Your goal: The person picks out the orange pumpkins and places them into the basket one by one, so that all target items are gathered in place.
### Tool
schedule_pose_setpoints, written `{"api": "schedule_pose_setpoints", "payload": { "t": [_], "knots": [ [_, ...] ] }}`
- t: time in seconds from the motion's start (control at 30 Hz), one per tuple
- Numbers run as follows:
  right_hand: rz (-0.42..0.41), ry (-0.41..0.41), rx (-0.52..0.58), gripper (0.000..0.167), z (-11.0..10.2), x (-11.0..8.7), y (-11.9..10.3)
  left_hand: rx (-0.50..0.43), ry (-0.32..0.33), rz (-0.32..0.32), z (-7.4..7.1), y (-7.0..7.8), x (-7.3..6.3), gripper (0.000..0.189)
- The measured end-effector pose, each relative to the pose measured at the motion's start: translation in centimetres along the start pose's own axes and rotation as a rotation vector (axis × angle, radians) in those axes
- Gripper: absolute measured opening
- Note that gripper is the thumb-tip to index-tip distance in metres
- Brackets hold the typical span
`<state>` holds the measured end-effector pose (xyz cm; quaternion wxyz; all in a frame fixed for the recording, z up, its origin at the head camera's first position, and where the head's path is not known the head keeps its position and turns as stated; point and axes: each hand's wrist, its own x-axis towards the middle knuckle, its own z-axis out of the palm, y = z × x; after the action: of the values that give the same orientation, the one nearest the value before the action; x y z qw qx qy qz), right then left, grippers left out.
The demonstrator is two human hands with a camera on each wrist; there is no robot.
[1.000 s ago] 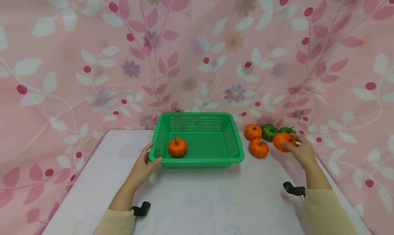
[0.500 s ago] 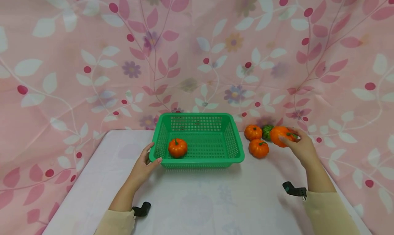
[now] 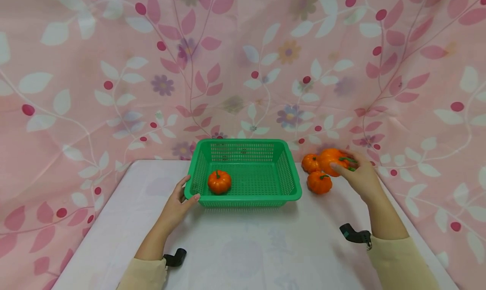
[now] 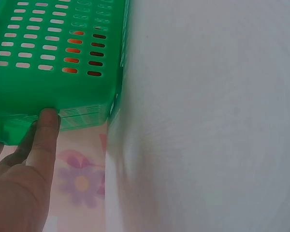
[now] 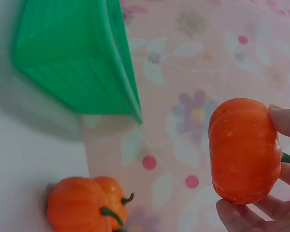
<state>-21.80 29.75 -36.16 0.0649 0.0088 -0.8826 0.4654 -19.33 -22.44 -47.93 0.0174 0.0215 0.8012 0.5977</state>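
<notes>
My right hand [image 3: 358, 172] grips a small orange pumpkin [image 3: 329, 161] with a green stem. In the right wrist view that pumpkin [image 5: 244, 150] is raised above the table, thumb on one side and fingers on the other. My left hand [image 3: 178, 203] holds the front left corner of a green plastic basket [image 3: 247, 198], thumb at the front rim and fingers along the left side. In the left wrist view a fingertip [image 4: 49, 116] touches the basket's edge. Inside the basket, at its left, sits another orange pumpkin [image 3: 219, 182].
Right of the basket, two orange pumpkins, one behind [image 3: 311, 163] and one in front [image 3: 319, 182], rest on the white-covered table [image 3: 243, 247]. The green ones behind are hidden by the right hand and its pumpkin. A pink floral cloth [image 3: 235, 70] hangs at the back.
My right hand has lifted the orange pumpkin and carried it left, over the green pumpkins and partly across the rear orange one. The left hand and basket have stayed put.
</notes>
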Motion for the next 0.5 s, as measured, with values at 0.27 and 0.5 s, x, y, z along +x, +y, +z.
{"api": "schedule_pose_setpoints", "payload": {
  "t": [0.27,0.5],
  "knots": [
    [-0.066,-0.05,-0.004,0.075,1.1,0.2,-2.7,0.01,0.007,0.003,0.1,0.1,0.0,0.079],
    [-0.099,-0.071,-0.033,0.074,2.1,0.8,-5.0,0.012,-0.002,0.002,0.0,0.0,0.0,0.079]
  ]
}}
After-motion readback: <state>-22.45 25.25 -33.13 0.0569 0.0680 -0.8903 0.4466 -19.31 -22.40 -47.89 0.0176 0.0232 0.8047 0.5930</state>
